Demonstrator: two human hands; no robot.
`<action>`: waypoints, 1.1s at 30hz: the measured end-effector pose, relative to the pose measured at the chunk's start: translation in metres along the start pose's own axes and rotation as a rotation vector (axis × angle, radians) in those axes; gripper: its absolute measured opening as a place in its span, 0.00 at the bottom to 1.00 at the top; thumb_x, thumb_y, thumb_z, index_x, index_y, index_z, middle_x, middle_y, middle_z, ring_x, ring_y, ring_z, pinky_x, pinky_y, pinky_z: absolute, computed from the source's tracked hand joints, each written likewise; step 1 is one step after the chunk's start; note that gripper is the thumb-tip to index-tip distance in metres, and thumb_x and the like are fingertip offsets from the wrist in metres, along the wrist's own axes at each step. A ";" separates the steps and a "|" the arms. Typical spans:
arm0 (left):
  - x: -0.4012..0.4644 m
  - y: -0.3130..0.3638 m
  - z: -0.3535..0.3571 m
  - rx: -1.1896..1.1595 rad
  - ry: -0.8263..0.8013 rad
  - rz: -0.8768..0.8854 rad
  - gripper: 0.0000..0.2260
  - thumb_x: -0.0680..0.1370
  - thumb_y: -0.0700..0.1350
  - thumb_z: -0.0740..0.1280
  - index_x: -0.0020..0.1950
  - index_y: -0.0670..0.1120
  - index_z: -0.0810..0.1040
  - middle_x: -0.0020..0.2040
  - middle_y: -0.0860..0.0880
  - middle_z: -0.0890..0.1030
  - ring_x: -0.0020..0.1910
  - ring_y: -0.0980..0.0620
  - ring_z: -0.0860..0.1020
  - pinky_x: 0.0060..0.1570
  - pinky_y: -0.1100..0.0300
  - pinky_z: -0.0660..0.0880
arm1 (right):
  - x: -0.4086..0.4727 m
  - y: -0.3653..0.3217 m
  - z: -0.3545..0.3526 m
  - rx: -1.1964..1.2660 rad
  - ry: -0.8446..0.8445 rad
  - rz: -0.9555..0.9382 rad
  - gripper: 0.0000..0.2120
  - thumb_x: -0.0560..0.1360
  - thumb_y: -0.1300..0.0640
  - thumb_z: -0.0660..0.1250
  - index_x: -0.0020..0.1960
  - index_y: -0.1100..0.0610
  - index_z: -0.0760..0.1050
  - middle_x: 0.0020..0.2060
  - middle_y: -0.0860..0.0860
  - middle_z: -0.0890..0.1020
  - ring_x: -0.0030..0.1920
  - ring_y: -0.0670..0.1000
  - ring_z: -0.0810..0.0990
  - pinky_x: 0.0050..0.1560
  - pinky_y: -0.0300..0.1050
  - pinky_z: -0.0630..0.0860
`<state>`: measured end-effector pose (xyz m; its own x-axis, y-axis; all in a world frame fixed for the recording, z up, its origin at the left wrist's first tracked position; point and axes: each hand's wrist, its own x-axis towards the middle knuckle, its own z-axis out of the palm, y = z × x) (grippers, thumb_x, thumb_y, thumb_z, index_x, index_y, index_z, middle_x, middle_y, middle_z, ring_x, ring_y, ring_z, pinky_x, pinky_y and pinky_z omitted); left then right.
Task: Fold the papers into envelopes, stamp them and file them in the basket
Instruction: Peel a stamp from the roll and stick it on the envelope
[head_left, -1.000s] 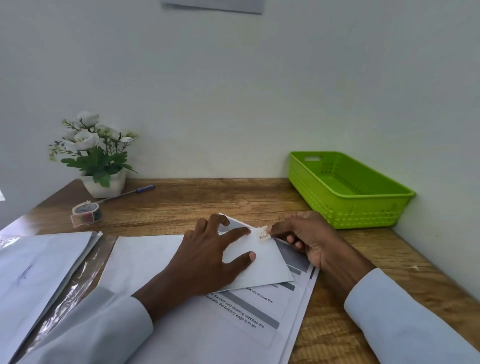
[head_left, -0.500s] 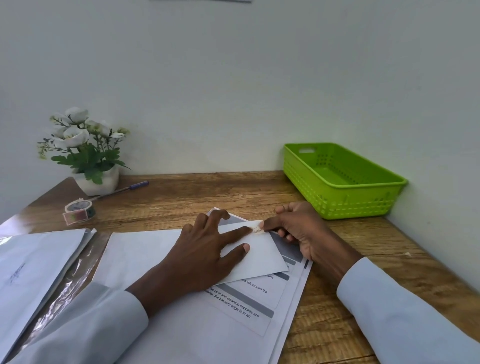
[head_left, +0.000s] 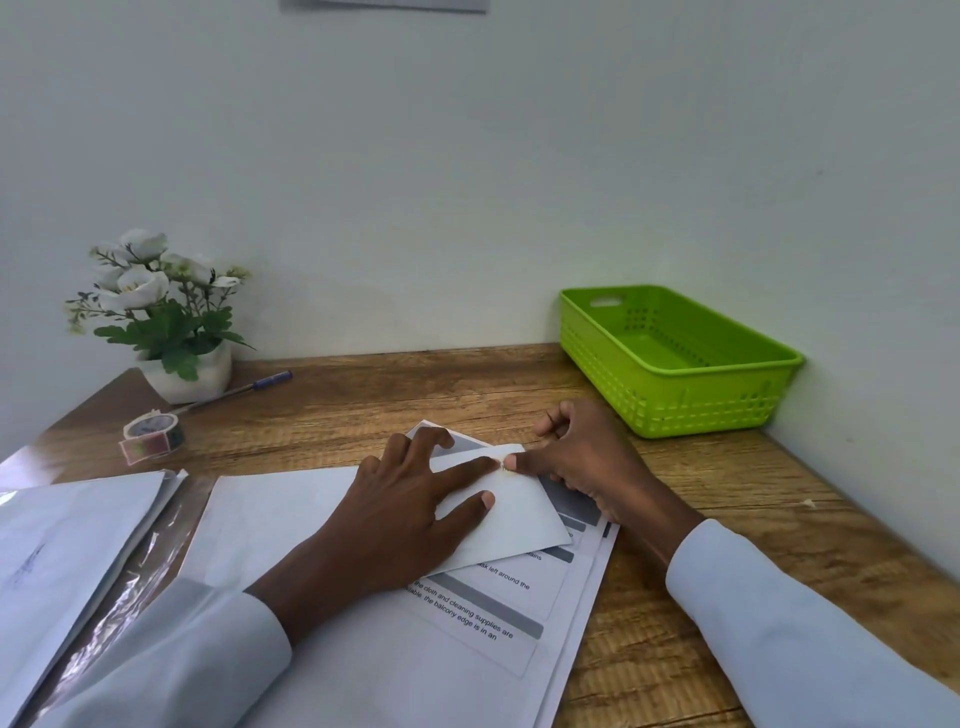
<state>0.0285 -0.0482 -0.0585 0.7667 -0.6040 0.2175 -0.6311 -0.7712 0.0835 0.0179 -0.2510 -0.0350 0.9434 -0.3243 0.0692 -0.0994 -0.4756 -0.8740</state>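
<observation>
The basket (head_left: 675, 364) stands empty at the tabletop's (head_left: 363, 395) far right, nearer the right hand (head_left: 582, 457). The envelope (head_left: 514, 514) lies atop printed sheets (head_left: 467, 623), long axis slanting toward the basket. Left hand (head_left: 405, 509) presses it, fingers spread; right fingers pinch the stamp (head_left: 504, 466). Legible: "cloth and cleaning supplies are".

Office desk corner — wooden desk (head_left: 363, 400) against plain wall; printed papers (head_left: 467, 623), pen (head_left: 244, 387), tape roll (head_left: 153, 434), potted flowers (head_left: 161, 317).
</observation>
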 end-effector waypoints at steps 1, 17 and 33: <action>-0.001 0.000 0.001 -0.007 0.002 -0.001 0.31 0.72 0.70 0.37 0.74 0.69 0.56 0.71 0.56 0.58 0.67 0.52 0.60 0.63 0.53 0.63 | 0.001 0.001 0.000 -0.003 0.001 -0.004 0.21 0.58 0.55 0.84 0.41 0.55 0.73 0.34 0.51 0.79 0.31 0.51 0.76 0.33 0.45 0.70; 0.000 0.002 -0.001 0.000 -0.015 -0.028 0.35 0.72 0.71 0.42 0.77 0.60 0.56 0.72 0.57 0.59 0.68 0.53 0.59 0.66 0.55 0.62 | 0.007 -0.006 -0.003 -0.220 -0.128 -0.129 0.19 0.62 0.47 0.81 0.36 0.59 0.79 0.25 0.49 0.78 0.24 0.49 0.74 0.28 0.41 0.69; 0.009 -0.002 -0.015 -0.161 -0.047 -0.253 0.42 0.58 0.82 0.53 0.65 0.61 0.71 0.60 0.58 0.70 0.61 0.54 0.65 0.62 0.52 0.66 | 0.008 -0.002 -0.002 -0.155 0.025 -0.118 0.21 0.72 0.46 0.73 0.29 0.56 0.70 0.21 0.53 0.77 0.17 0.46 0.71 0.22 0.35 0.65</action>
<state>0.0350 -0.0495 -0.0422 0.9043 -0.4082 0.1250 -0.4269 -0.8590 0.2828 0.0250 -0.2547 -0.0319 0.9434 -0.2779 0.1808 -0.0375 -0.6313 -0.7747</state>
